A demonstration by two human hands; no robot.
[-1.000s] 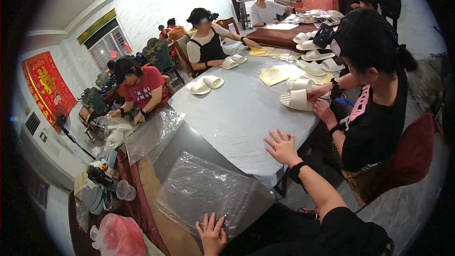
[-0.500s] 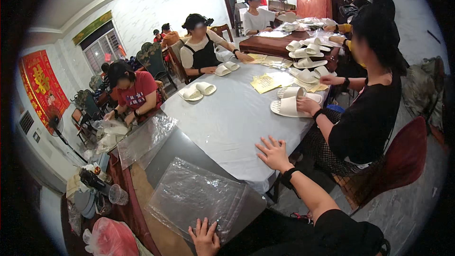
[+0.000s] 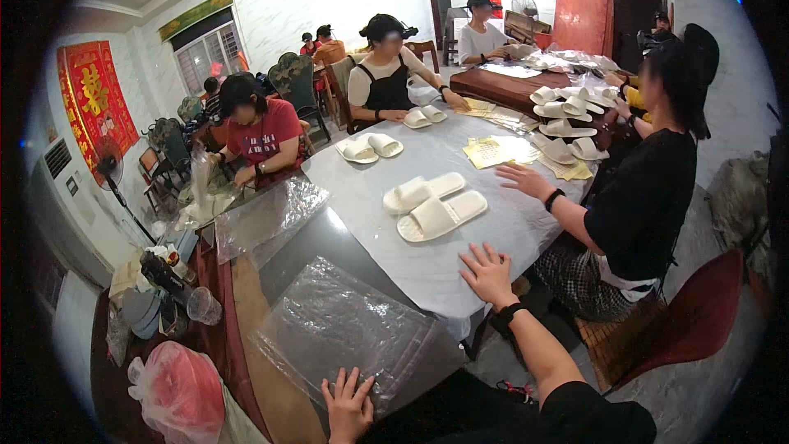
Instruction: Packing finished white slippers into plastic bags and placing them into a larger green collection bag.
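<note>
My left hand (image 3: 350, 405) lies with its fingers spread on the near edge of a clear plastic bag (image 3: 341, 337), which is flat on the dark table. On the right, my right hand (image 3: 486, 276) rests open on the white table cover (image 3: 362, 197), near its edge, holding nothing. Just beyond it sits a pair of cream slippers, one slipper (image 3: 441, 215) nearer me and the other slipper (image 3: 422, 192) behind it. To the right of the pair, a co-worker's hand (image 3: 526, 181) hovers, open.
Another clear bag (image 3: 271, 218) lies farther left. More slippers (image 3: 370, 148) and yellow printed sheets (image 3: 497, 150) are across the table, with stacked slippers (image 3: 567, 127) at the far right. A red bag (image 3: 181, 399) sits at the lower left. A red chair (image 3: 699, 312) stands at right.
The slipper pair has moved from the co-worker's side on the right to the middle of the white cover, and the co-worker's hand has let go. My hands have stayed nearly still.
</note>
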